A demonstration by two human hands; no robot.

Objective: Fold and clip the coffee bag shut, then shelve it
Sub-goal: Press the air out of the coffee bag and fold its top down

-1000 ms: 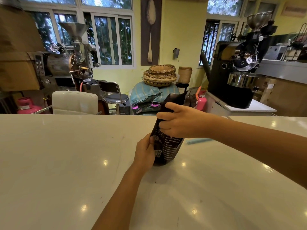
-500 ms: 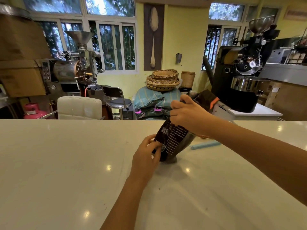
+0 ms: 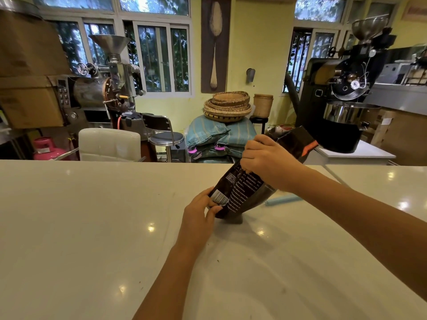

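A dark coffee bag [image 3: 240, 192] with white print and a barcode leans to the right on the white counter [image 3: 92, 227], resting on one bottom corner. My left hand [image 3: 198, 213] grips its lower left edge by the barcode. My right hand [image 3: 265, 158] clasps the bag's neck below the open top, which has an orange stripe and points up to the right. A light blue bar-shaped clip [image 3: 283, 200] lies on the counter just behind my right forearm, partly hidden by it.
Beyond the counter's far edge stand a white chair [image 3: 108, 144], a metal stool [image 3: 165, 137], stacked sacks with woven baskets [image 3: 227, 107], a pink gas cylinder [image 3: 46, 148] and two coffee roasters, one at the left [image 3: 104, 88], one at the right [image 3: 342, 88]. No shelf is in view.
The bag was upright a second ago; it has tipped to the right, with my right hand moving up and right along its neck. My left hand stays at the lower edge.
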